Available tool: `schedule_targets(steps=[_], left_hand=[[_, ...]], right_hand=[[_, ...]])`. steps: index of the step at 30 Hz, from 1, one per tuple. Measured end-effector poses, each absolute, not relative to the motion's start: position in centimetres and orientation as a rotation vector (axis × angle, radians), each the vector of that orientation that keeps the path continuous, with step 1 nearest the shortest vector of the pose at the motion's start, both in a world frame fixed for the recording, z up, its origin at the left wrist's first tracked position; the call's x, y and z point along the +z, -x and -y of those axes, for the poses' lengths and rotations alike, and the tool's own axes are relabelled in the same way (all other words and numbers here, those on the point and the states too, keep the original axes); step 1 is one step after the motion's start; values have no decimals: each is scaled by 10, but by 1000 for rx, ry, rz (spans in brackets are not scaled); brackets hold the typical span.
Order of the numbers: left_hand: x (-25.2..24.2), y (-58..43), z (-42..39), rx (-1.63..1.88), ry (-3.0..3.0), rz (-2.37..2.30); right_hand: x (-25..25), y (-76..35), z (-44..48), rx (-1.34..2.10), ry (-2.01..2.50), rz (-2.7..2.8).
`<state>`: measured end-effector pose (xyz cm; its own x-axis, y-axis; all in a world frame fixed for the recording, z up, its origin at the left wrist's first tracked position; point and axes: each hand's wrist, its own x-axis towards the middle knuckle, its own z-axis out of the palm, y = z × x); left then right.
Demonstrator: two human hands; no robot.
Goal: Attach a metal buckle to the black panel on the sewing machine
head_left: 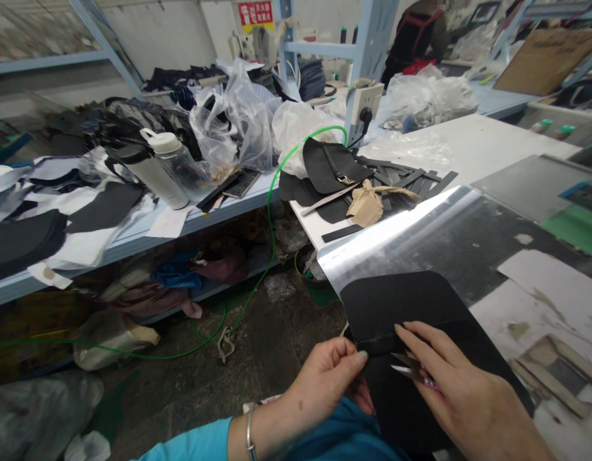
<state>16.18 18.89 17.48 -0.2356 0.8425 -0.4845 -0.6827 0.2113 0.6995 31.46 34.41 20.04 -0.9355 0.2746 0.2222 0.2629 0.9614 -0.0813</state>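
Note:
A black leather-like piece (396, 298) with rounded corners lies at the near edge of a shiny metal sheet (411, 240), with a seam or strip across it. My left hand (332, 371) is closed on the left edge of this piece, thumb on top near the end of the strip. Over its right part rests my right hand (459, 384), fingers curled around small scissors (414, 371) whose blades point left, slightly apart. Part of the scissors is hidden under the palm.
A black flap with a buckle (337, 166), dark strips (411, 179) and a tan scrap (366, 203) lie beyond the sheet. A green hose (271, 224) hangs left. Bottles (156, 173) stand on the blue shelf (229, 214). A person (416, 38) is behind.

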Motion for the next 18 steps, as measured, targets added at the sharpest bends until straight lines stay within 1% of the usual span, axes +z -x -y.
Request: schedule_targets(steps=[8, 12, 15, 18], left_hand=[[176, -162, -189, 1435, -198, -1083], [179, -161, -189, 1409, -253, -1146], [190, -157, -188, 1330, -492, -1368], [201, -147, -188, 1206, -900, -1724]], right_hand=[[197, -319, -346, -2, 353, 2920], [195, -318, -344, 31, 356, 2893], [203, -314, -337, 111, 464, 2898], [222, -303, -329, 297, 599, 2960]])
